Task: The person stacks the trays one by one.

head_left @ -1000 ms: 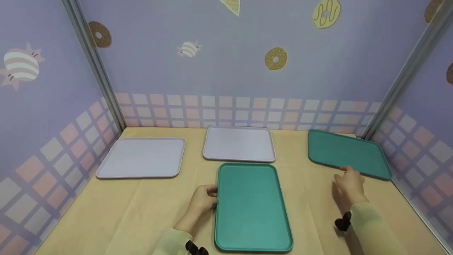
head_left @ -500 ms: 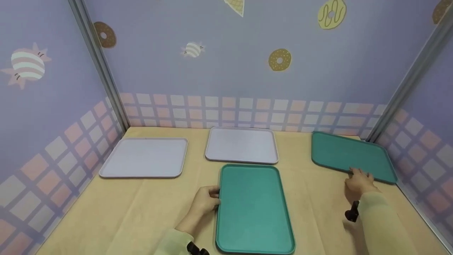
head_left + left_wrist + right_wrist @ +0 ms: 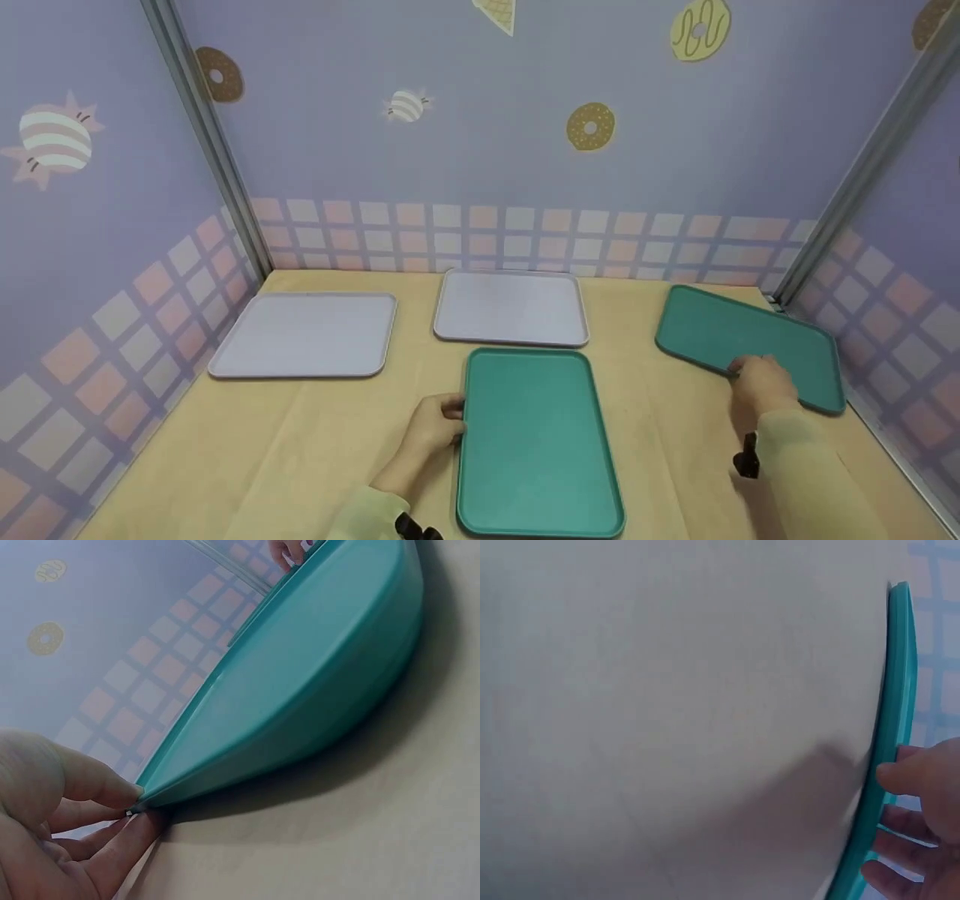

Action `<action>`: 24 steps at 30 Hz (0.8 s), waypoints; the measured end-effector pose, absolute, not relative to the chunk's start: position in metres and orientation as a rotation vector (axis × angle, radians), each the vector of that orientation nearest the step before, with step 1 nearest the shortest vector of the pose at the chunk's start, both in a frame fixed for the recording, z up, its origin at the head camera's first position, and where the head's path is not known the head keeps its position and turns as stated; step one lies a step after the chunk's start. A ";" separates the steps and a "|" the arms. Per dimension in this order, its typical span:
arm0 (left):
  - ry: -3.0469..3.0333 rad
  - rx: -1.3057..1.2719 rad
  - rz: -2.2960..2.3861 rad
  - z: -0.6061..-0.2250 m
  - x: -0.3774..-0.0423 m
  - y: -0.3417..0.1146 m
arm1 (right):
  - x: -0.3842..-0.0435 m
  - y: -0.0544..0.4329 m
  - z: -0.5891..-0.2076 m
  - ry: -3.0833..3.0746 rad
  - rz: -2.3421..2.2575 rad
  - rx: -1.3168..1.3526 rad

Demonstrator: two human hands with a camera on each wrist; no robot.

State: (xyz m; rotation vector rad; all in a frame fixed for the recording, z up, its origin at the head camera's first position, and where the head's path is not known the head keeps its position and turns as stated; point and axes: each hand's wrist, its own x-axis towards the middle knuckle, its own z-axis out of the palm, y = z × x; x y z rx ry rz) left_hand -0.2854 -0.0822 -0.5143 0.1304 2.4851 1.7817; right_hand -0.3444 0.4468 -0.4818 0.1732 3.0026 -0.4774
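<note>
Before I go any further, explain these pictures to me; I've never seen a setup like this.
There is no machine here: a person works with two bare hands. The widest picture comes from a camera worn on the head, looking forward and down. The other two come from cameras on the wrists, each watching its own hand's work.

On the pale yellow surface lie two white rectangular trays, a left white tray and a middle white tray. The left hand pinches the left edge of a near green rectangular tray. The right hand grips the near edge of a far green rectangular tray.
</note>
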 end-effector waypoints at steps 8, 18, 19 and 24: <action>2.513 0.121 1.758 -0.514 -0.286 -0.082 | -0.343 0.425 -0.476 3.018 -0.323 0.039; 2.502 0.126 1.772 -0.513 -0.286 -0.082 | -0.334 0.371 -0.476 2.958 -0.459 -0.025; 2.500 0.126 1.772 -0.513 -0.286 -0.082 | -0.332 0.365 -0.477 2.936 -0.513 -0.004; 2.481 0.118 1.772 -0.514 -0.285 -0.082 | -0.327 0.338 -0.480 2.819 -0.788 0.054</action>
